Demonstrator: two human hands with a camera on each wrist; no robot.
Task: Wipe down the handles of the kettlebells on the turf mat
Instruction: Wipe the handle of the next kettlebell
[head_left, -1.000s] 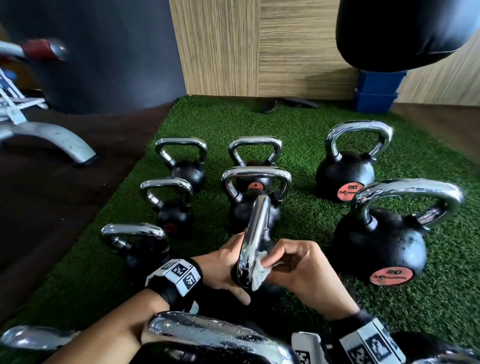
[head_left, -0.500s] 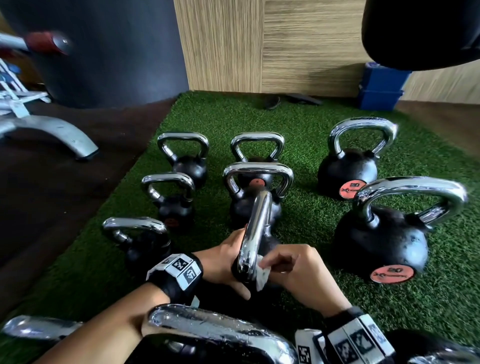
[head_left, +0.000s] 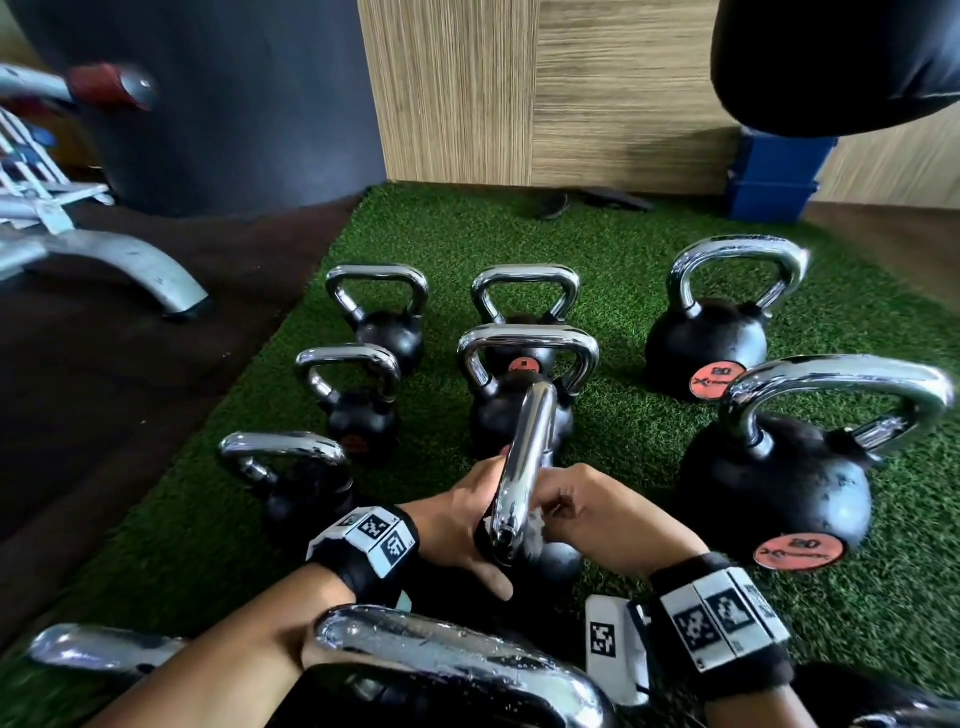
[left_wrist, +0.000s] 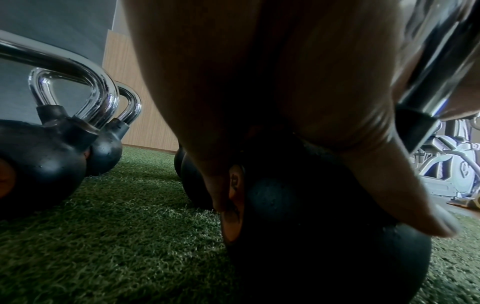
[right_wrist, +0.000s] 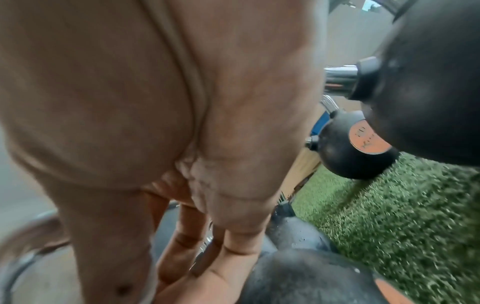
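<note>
A: While pinching a white wipe (head_left: 535, 538) against the near end of the chrome handle (head_left: 524, 457), sits just right of the bar. Meaning the right hand (head_left: 597, 514), fingers curled round the wipe.

B: And the left hand (head_left: 457, 519)?

A: Clamped on the same kettlebell from the other side. Fingers wrapped low near the handle's base, thumb lying down over the black ball (head_left: 563, 564). Steadying it, by the look of things.

B: Lie of the handle?

A: Seen almost end-on. Long axis pointing straight away from the body, rising from between both hands toward the middle of the turf mat (head_left: 623, 249). Probably calls for sliding the wipe forward and up along that line. Right hand on the bar, so nearer for the stroke.

B: Anything hard to read?

A: Plenty. Most of the wipe hidden behind bar and fingers, so cannot tell whether wrapped all round or pressed on one side only. Far leg of the handle masked by the near one. Wrist views filled mostly with palm, the right one blurred. Droplets showing on the nearest handle (head_left: 452, 660), partly cut off at the bottom edge and probably not yet wiped.
</note>
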